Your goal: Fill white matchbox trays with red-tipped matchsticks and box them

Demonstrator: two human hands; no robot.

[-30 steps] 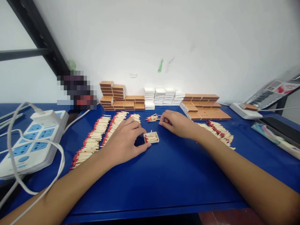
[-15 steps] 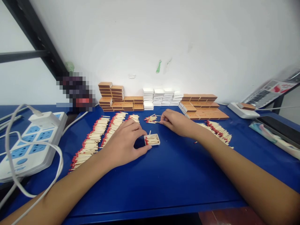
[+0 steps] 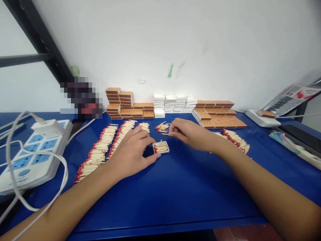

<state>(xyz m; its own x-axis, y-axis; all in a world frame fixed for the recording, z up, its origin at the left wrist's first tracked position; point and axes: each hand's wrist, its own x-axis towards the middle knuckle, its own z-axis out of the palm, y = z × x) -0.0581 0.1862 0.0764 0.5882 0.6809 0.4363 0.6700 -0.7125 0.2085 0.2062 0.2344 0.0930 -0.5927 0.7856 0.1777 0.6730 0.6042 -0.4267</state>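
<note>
A small white matchbox tray with red-tipped matches in it lies on the blue table. My left hand grips the tray's left end between thumb and fingers. To the upper right of the tray, my right hand pinches a match by its plain end, the red tip pointing left. Just behind that match lies a small loose heap of matches. Long rows of matches spread out on the left, partly behind my left hand, and another pile lies beyond my right forearm.
Stacked brown matchboxes and white trays line the wall, with more brown boxes to their right. A power strip with looping white cables is at the left. A phone and a white device are at the right.
My right hand has moved slightly left and nearer the tray, drawing a match away from the small heap. The tray and my left fingers have shifted slightly left.
</note>
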